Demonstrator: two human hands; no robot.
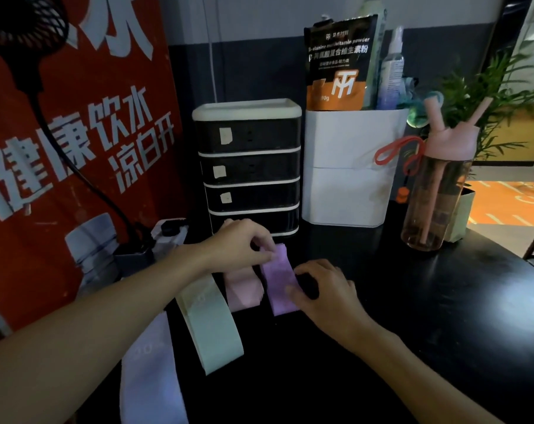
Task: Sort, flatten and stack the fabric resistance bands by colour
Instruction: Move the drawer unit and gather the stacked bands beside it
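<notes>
A purple band (280, 278) lies flat on the black table (428, 301), running away from me. My left hand (244, 243) pinches its far end. My right hand (324, 289) rests on its near right edge, thumb on the fabric. Just left of it lies a pink band (242, 289), partly under my left wrist. A mint green band (212, 325) stretches toward me further left. A pale lavender band (151, 374) hangs at the table's near left edge.
A black drawer unit (249, 166) stands right behind the bands. A white bin (351, 166) with a pouch and bottles stands to its right, then a pink water bottle (440, 185) and a plant (480, 96). A red banner (76, 133) and fan cable are at left.
</notes>
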